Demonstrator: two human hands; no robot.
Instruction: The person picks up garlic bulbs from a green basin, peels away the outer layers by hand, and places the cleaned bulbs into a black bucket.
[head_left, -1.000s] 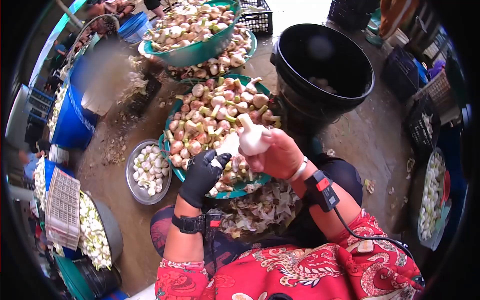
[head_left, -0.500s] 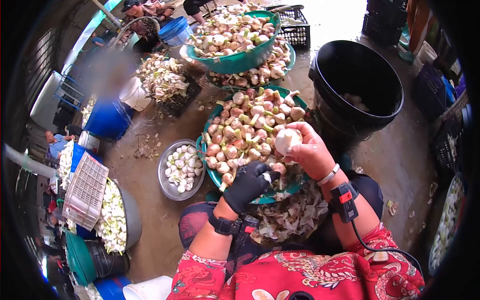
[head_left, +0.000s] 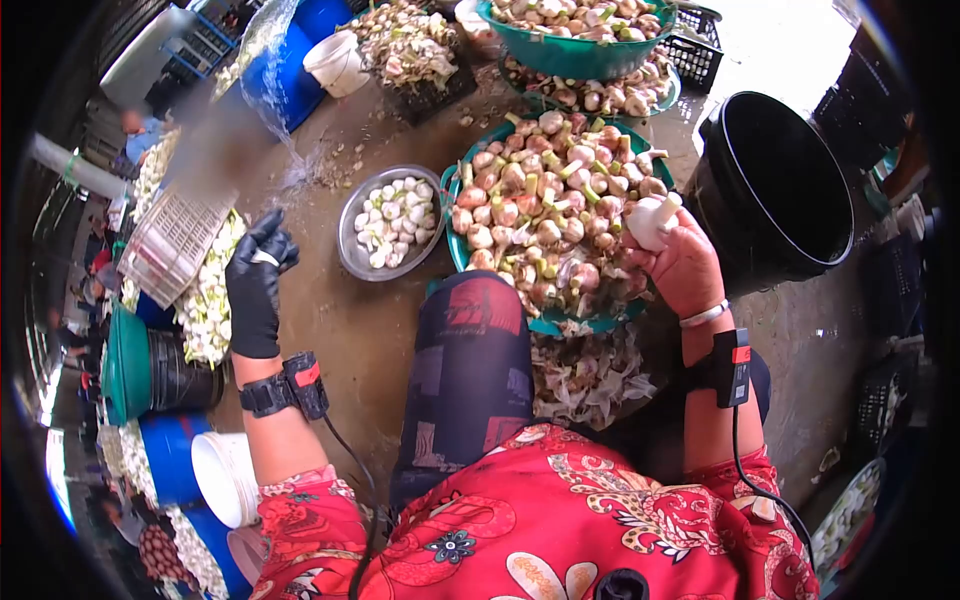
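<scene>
My left hand [head_left: 258,290], in a black glove, is out at the left beside a heap of peeled white bulbs [head_left: 208,310]. Its fingers are bent together, with a small white thing among them that I cannot make out. My bare right hand [head_left: 690,265] holds a white garlic bulb [head_left: 653,221] by its stem side, over the right edge of a green basin [head_left: 455,245]. Unpeeled garlic bulbs [head_left: 548,232] with purplish skins and cut stems fill this basin. A metal bowl [head_left: 350,252] of smaller white bulbs stands left of it.
A tall black bucket [head_left: 785,185] stands right of the basin. Another heaped green basin [head_left: 580,57] is behind. Loose skins [head_left: 590,375] lie below the near basin. At the left are a plastic crate [head_left: 178,245], a white bucket [head_left: 222,478] and a person in blue [head_left: 142,138].
My left hand has moved from the basin far out to the left. My right hand still holds the white bulb, now with its stem showing. The view has shifted, with a knee now visible before the basin.
</scene>
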